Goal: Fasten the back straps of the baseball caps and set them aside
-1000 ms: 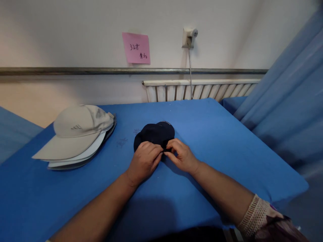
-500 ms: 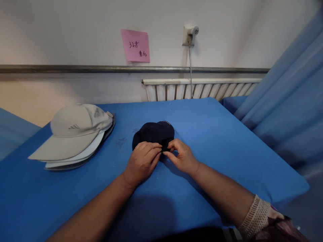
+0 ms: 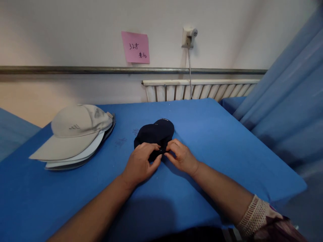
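A dark navy baseball cap (image 3: 151, 133) rests on the blue-covered table, its brim pointing away from me and to the right. My left hand (image 3: 140, 161) is closed on the cap's near edge, thumb below and fingers above. Just to the right, my right hand (image 3: 182, 156) pinches the same edge between thumb and fingers, by what looks like the back strap. The fingertips of both hands are close together, and the strap's details are mostly hidden between them.
A stack of caps (image 3: 73, 134), a beige one on top of white and dark ones, lies at the left on the blue table cover (image 3: 214, 141). Behind are a radiator (image 3: 202, 90), a pipe and a pink note (image 3: 136, 47). A blue curtain (image 3: 290, 94) hangs at the right.
My left thumb has moved down, away from its fingers, widening the grip at the cap's edge. The cap has tilted slightly, showing more of its brim. The right hand has barely moved.
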